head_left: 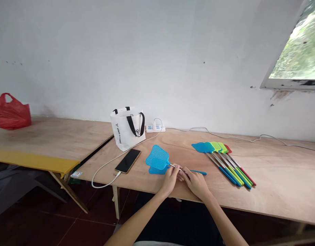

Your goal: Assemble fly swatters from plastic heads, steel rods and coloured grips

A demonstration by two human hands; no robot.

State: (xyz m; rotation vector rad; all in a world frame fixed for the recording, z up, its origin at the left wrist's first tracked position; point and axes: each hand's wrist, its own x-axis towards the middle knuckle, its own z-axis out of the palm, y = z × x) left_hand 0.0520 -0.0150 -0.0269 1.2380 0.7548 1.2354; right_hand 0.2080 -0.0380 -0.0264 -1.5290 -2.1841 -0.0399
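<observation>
Both my hands grip a blue fly swatter (156, 158) by its thin metal shaft, its mesh head pointing left above the table. My left hand (170, 179) is closed on the shaft near the head. Beside it, my right hand (196, 182) is closed farther down the shaft and hides its handle end. Beneath lies a second blue fly swatter (199, 172), its head partly covered by the first and its handle showing past my right hand. To the right, several fly swatters (216, 147) in blue, yellow-green, green and red lie fanned in an overlapping row.
A black phone (128, 160) charges on a white cable (95, 174) at left. Behind it stand a white tote bag (123, 135) and a power strip (149, 129) against the wall. A red plastic bag (13, 114) sits on the neighbouring table (70, 136), across a gap.
</observation>
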